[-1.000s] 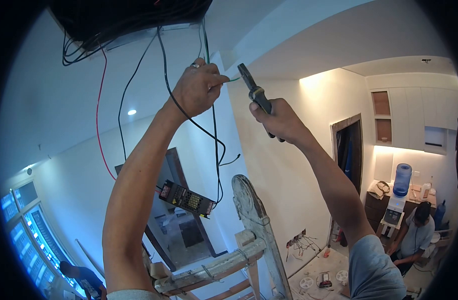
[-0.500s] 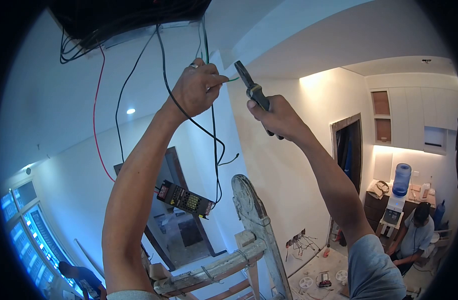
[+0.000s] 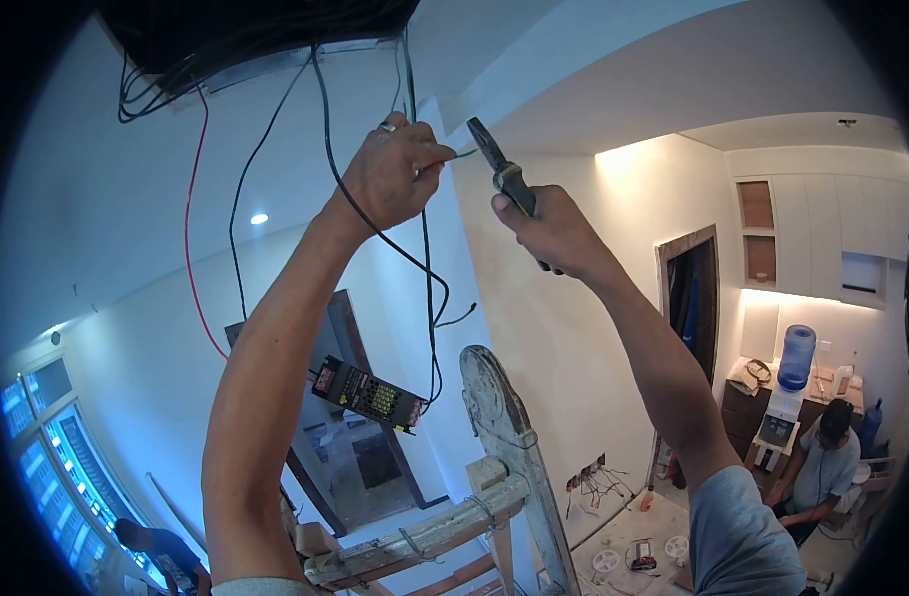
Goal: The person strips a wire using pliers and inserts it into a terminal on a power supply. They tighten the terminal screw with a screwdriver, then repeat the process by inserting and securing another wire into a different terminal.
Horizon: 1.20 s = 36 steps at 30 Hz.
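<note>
Both my arms reach up toward a dark opening in the ceiling (image 3: pixel 256 30). My left hand (image 3: pixel 390 174) pinches a thin green wire (image 3: pixel 461 154) whose free end sticks out to the right. My right hand (image 3: pixel 554 233) grips dark pliers (image 3: pixel 499 169), jaws pointing up and left, their tip just beside the green wire's end. Black wires (image 3: pixel 330 149) and a red wire (image 3: pixel 189 258) hang from the opening. A black LED driver box (image 3: pixel 367 394) dangles on the wires below my left forearm.
A paint-stained wooden ladder (image 3: pixel 494 447) stands right under me. One person crouches by a water dispenser (image 3: pixel 797 363) at lower right (image 3: pixel 822 462); another is at lower left near the windows (image 3: pixel 161 551). Wire reels lie on the floor (image 3: pixel 613 556).
My right hand has shifted the pliers slightly left, so the jaw tip is nearer the green wire's end. My left hand and the hanging box have hardly moved.
</note>
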Tool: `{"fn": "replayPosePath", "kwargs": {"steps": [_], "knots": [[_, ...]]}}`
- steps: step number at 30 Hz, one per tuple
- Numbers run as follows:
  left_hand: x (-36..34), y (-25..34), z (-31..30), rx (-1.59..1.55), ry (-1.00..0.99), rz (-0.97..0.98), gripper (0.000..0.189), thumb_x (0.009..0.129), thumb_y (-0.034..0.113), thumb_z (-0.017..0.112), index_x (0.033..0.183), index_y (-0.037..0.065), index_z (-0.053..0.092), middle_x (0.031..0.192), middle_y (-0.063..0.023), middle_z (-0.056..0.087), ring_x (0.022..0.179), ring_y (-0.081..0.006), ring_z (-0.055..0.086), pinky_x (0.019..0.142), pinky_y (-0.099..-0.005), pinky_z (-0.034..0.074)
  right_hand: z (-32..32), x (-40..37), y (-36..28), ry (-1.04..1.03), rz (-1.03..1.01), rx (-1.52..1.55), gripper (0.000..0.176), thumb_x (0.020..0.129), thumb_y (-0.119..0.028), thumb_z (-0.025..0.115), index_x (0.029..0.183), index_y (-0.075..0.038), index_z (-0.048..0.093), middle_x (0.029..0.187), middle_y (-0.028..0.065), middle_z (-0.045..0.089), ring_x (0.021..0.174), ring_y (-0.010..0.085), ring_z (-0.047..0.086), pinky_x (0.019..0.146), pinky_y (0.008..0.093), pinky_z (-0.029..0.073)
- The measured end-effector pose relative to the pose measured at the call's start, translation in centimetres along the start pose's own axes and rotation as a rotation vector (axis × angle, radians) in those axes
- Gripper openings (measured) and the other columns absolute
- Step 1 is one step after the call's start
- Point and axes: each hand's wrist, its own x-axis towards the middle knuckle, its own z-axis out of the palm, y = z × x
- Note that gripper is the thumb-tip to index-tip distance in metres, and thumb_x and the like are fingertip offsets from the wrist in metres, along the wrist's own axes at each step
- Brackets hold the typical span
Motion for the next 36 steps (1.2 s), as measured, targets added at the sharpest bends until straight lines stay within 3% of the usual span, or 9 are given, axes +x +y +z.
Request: {"fn": "replayPosePath", "kwargs": {"steps": [8,16,19,21,24,36], "knots": [[0.6,2.1,0.2,0.368,0.032,0.002,0.008,0.084,0.016,0.072,0.092,0.014,0.075,0.081,0.0009,0.066,0.093,-0.0189,0.058,0.092,-0.0419,0.035,0.1,-0.4,-0.8,0.065,0.034,-0.031,0.050,0.098,-0.040,0.055,0.072,0.003,0.057,0.068,0.0147,0.060,0.066,0.0274,0.061,0.067,0.0431,0.049],[1.0,2.3,0.5,0.324,0.039,0.028,0.005,0.086,0.016,0.070,0.088,0.012,0.073,0.080,-0.0008,0.066,0.094,-0.0189,0.059,0.091,-0.0429,0.033,-0.2,-0.5,-0.3,0.118,0.012,-0.036,0.050,0.098,-0.039,0.057,0.081,0.007,0.063,0.074,0.0208,0.065,0.072,0.0322,0.064,0.072,0.0446,0.050],[1.2,2.4,0.4,0.301,0.035,0.031,0.005,0.085,0.014,0.070,0.088,0.012,0.073,0.079,-0.0009,0.066,0.089,-0.0190,0.060,0.088,-0.0420,0.033,-0.6,-0.8,0.1,0.093,-0.049,-0.009,0.052,0.098,-0.041,0.057,0.074,0.005,0.059,0.066,0.0155,0.061,0.061,0.0271,0.062,0.061,0.0422,0.051],[1.4,2.3,0.4,0.291,0.043,0.037,0.005,0.085,0.014,0.070,0.088,0.012,0.073,0.078,-0.0007,0.066,0.085,-0.0187,0.060,0.086,-0.0413,0.033,-0.6,-0.7,0.6,-0.027,0.004,0.157,0.054,0.098,-0.043,0.056,0.066,0.000,0.052,0.057,0.0081,0.053,0.049,0.0197,0.056,0.047,0.0380,0.046],[1.6,2.1,0.3,0.305,0.045,0.048,0.004,0.084,0.012,0.070,0.087,0.012,0.073,0.075,0.0007,0.065,0.076,-0.0173,0.059,0.082,-0.0398,0.033,0.4,0.4,2.0,0.011,-0.096,0.217,0.056,0.098,-0.045,0.055,0.062,-0.003,0.046,0.053,0.0031,0.047,0.043,0.0142,0.049,0.039,0.0350,0.039],[1.8,2.1,0.3,0.295,0.049,0.088,0.005,0.082,0.011,0.073,0.086,0.012,0.075,0.072,0.0012,0.065,0.070,-0.0155,0.058,0.081,-0.0382,0.033,-1.0,-1.0,-0.2,-0.021,-0.019,0.117,0.052,0.097,-0.044,0.056,0.074,0.003,0.055,0.057,0.0068,0.051,0.045,0.0175,0.052,0.042,0.0367,0.043]]}}
